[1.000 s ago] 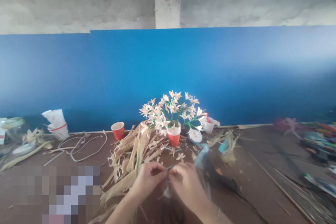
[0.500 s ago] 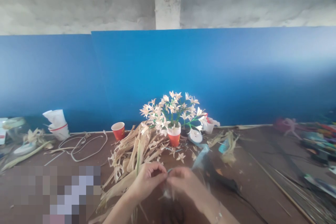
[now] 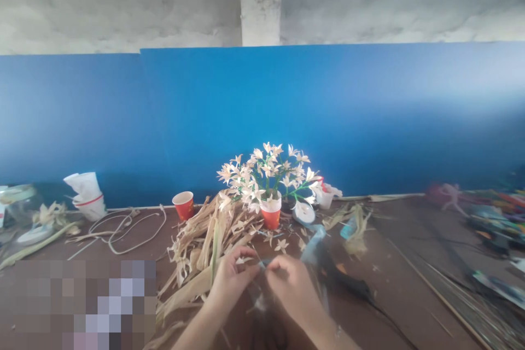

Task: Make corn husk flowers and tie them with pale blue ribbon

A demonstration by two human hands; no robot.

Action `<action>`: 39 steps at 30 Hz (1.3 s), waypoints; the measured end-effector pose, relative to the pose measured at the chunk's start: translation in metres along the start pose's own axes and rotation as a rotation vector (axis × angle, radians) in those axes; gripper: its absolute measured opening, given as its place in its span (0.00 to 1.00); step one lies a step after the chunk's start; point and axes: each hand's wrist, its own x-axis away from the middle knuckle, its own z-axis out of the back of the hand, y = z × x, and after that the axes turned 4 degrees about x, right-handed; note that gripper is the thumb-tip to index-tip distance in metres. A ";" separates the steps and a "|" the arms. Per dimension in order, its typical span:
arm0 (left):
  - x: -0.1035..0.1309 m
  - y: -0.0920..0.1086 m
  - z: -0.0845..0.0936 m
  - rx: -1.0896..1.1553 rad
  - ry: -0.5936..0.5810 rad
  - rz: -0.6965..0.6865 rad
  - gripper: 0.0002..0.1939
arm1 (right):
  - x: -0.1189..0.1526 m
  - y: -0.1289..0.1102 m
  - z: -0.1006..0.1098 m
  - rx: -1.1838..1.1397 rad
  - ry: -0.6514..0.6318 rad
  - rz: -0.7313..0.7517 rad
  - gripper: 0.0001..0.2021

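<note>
My left hand is closed in a pinch just in front of the flower cup. A thin stem-like piece with a bluish-green bit shows at its fingertips. My right hand pinches close beside it, a small gap between the hands; what lies in its fingers is too small and blurred to name. Beyond them a red and white paper cup holds a bunch of pale husk flowers on green stems. Loose star-shaped flowers lie on the table near my fingers.
Dried corn husks are heaped to the left. A second red cup, a white cable and a white cup stand or lie farther left. To the right are a black corded tool and thin sticks.
My right hand has drawn slightly right, away from the left, and its fingers are more bent. The thin piece between the hands shows more clearly. My left hand has hardly moved.
</note>
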 end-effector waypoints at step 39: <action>0.008 0.013 0.002 -0.095 -0.169 -0.110 0.12 | -0.003 0.013 -0.004 -0.573 -0.372 -0.242 0.10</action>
